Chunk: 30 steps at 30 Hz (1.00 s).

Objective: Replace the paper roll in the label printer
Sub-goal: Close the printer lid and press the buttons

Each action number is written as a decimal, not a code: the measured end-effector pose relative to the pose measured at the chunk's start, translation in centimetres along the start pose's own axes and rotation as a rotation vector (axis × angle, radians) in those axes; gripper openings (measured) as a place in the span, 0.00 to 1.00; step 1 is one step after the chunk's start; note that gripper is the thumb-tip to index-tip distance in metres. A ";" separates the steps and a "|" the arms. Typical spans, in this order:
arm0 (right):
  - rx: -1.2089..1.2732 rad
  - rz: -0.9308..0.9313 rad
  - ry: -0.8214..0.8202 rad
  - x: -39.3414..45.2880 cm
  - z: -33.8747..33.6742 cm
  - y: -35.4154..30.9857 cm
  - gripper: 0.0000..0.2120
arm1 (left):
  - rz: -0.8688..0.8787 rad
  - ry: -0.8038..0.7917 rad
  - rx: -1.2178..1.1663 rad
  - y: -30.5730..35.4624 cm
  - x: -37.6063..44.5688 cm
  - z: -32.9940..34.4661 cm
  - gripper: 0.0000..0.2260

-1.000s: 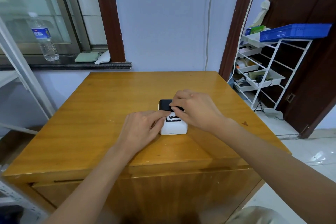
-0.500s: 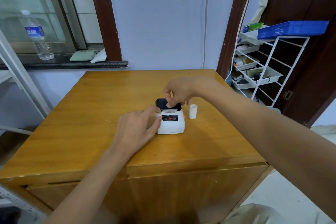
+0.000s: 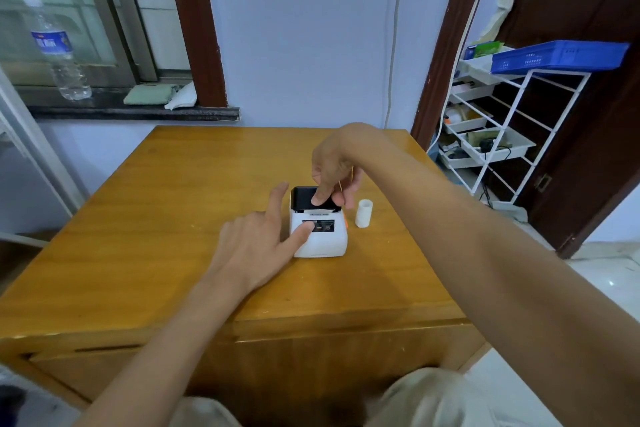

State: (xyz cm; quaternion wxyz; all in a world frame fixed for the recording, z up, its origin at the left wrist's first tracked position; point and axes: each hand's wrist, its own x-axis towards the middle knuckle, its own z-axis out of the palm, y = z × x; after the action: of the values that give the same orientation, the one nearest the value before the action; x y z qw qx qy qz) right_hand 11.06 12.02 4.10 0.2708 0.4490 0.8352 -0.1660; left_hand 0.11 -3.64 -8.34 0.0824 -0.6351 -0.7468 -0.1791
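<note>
A small white plastic label printer [image 3: 320,236] with a black flip-up lid is sitting near the middle of the glossy orange-brown wooden table [image 3: 173,218], its lid standing open at the back. The left hand [image 3: 258,243] is resting just beside the printer's left side with fingers spread and loose, gripping nothing; its thumb is lying against the dark panel on the printer's front face and its index finger is pointing up past the lid. The right hand [image 3: 334,170] is reaching down from above, fingers curled, thumb pressing on the raised black lid; whether it is pinching anything cannot be told. A short white paper roll [image 3: 364,213] is standing upright on the table just right of the printer, apart from both hands
</note>
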 end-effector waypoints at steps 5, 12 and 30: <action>-0.067 0.062 -0.031 0.6 -0.5 -0.6 0.26 | 0.008 0.005 0.018 -0.1 0.1 0.2 0.37; 0.014 0.039 -0.042 1.8 -0.4 0.4 0.28 | -0.002 -0.022 0.019 -0.2 0.2 0.0 0.37; 0.027 0.050 -0.026 0.5 -0.2 -0.4 0.26 | -0.040 -0.112 -0.047 -0.7 0.9 0.5 0.36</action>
State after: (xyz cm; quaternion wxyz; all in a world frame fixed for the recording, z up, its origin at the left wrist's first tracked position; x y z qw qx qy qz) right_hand 10.48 12.25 4.00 0.2797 0.4711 0.8178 -0.1761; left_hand -0.65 -2.71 -8.60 0.0222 -0.6307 -0.7585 -0.1624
